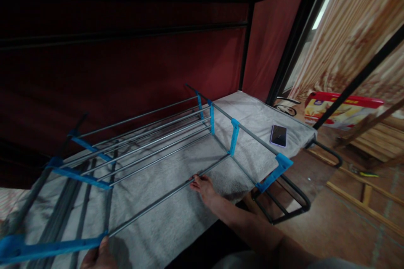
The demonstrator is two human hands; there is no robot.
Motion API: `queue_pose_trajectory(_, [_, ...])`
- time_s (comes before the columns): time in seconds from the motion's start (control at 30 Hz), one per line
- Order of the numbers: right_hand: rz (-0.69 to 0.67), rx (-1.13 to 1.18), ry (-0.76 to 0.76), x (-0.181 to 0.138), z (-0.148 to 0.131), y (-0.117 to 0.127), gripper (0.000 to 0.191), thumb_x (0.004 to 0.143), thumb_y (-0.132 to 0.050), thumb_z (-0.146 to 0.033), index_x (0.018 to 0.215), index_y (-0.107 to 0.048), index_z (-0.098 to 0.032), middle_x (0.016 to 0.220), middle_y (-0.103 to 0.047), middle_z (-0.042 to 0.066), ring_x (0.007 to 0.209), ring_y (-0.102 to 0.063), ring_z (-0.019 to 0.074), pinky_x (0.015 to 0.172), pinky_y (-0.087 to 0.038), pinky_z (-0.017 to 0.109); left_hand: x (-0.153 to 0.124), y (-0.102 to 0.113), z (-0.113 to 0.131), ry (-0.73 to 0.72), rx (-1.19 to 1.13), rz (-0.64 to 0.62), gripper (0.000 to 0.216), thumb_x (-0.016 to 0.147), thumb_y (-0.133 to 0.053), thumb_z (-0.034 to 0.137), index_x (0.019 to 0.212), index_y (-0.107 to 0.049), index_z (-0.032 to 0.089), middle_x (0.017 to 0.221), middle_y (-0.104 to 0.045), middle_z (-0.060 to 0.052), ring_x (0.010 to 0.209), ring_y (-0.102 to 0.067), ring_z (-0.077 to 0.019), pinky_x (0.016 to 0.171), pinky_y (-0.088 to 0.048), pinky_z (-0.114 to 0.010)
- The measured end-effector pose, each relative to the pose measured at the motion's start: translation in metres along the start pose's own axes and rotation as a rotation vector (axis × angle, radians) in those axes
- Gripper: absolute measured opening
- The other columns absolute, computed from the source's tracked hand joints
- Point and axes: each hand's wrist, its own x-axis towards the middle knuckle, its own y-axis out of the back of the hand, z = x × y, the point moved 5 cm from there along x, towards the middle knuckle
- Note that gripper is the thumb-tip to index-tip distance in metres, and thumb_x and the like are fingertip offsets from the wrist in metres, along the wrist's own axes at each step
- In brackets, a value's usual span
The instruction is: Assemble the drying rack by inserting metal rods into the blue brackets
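Note:
A partly assembled rack of grey metal rods and blue plastic brackets lies across a grey blanket (151, 222). My right hand (205, 189) is closed, its fingers around a long grey rod (170, 195) near its middle. That rod runs from a blue bracket (234, 136) on the right to the long blue bracket (59, 249) at lower left. There my left hand (99, 256), cut off by the bottom edge, pinches the bracket's end beside the rod. Behind, several parallel rods (151, 149) span other blue brackets. A blue corner bracket (275, 173) sits at the right end.
Several loose dark rods (63, 210) lie on the blanket at left. A phone (278, 135) rests near the blanket's right edge. Beyond are a black metal frame (292, 206), a red and yellow box (342, 110) and wooden slats (366, 195) on the floor. A dark red panel (142, 71) stands behind.

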Motion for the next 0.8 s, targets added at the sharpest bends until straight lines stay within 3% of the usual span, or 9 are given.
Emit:
queue_pose_trajectory(0.17, [0.038,-0.008,0.009,0.0,0.003,0.0,0.047,0.055,-0.089,-0.055,0.076,-0.059,-0.024,0.076,-0.067,-0.003,0.07,-0.063,0.017,0.078,-0.057,0.039,-0.004,0.002,0.002,0.106,0.015,0.021,0.035,0.067,-0.06,0.059,0.062,-0.047,0.027,0.061,-0.046,0.0,0.058,-0.043,-0.0215,0.062,-0.033,-0.038])
queue_pose_trajectory(0.37, [0.063,-0.009,0.003,0.002,0.003,-0.001,0.051,0.05,-0.09,-0.055,0.073,-0.058,-0.023,0.073,-0.064,-0.001,0.067,-0.062,0.017,0.075,-0.057,0.039,-0.005,0.003,0.007,0.08,-0.007,0.016,0.032,0.065,-0.061,0.054,0.059,-0.044,0.027,0.057,-0.044,0.001,0.059,-0.045,-0.0221,0.062,-0.036,-0.038])
queue_pose_trajectory(0.57, [0.071,-0.017,-0.007,0.002,0.001,-0.002,0.051,0.048,-0.091,-0.054,0.073,-0.058,-0.024,0.071,-0.063,-0.002,0.066,-0.061,0.0172,0.074,-0.056,0.039,0.004,-0.002,-0.004,0.118,0.019,0.048,0.032,0.064,-0.062,0.052,0.06,-0.044,0.026,0.059,-0.045,0.001,0.061,-0.043,-0.0213,0.063,-0.035,-0.038])
queue_pose_trajectory(0.8, [-0.077,-0.102,-0.067,-0.013,-0.016,-0.003,0.043,0.051,-0.088,-0.049,0.069,-0.058,-0.023,0.074,-0.067,0.001,0.074,-0.065,0.02,0.082,-0.056,0.042,-0.005,-0.001,0.003,0.113,-0.002,-0.008,0.03,0.072,-0.06,0.053,0.069,-0.054,0.024,0.065,-0.052,0.0,0.066,-0.048,-0.0213,0.064,-0.037,-0.037])
